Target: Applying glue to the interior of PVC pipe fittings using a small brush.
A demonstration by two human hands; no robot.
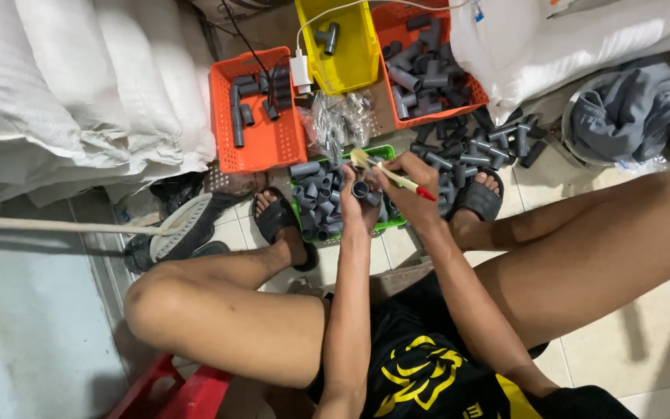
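left hand [358, 203] closed round a short grey pipe fitting [360, 189], open end facing up, held over green basket [385, 225]. right hand [406, 185] pinched shut on small brush [393, 175] with pale handle and red end, bristle tip [359, 158] just above and beside the fitting; touching or not, cannot tell. both hands close together, between the knees, above the feet.

green basket on tiled floor, full of grey fittings [313, 194], partly hidden by hands. left foot in black sandal [277, 219] just left of basket, right foot in black sandal [478, 199] on its right. loose pile of grey fittings [467, 147] on floor beyond right foot.

orange basket [261, 147] further out on left, few grey elbows [261, 89] at its far end. yellow bin [343, 62] in middle with one grey tee [326, 36]. second orange basket [467, 97] on right, heaped with grey fittings. clear plastic bags [343, 116] of small parts between baskets. white charger plug [301, 70] with cable at yellow bin edge.

white sacks [79, 85] stacked at left, another white sack [583, 39] top right. grey cloth [633, 112] in round tub far right. dark shoe [180, 233] and pale stick [56, 226] on left floor. red crate [172, 392] under the left thigh.
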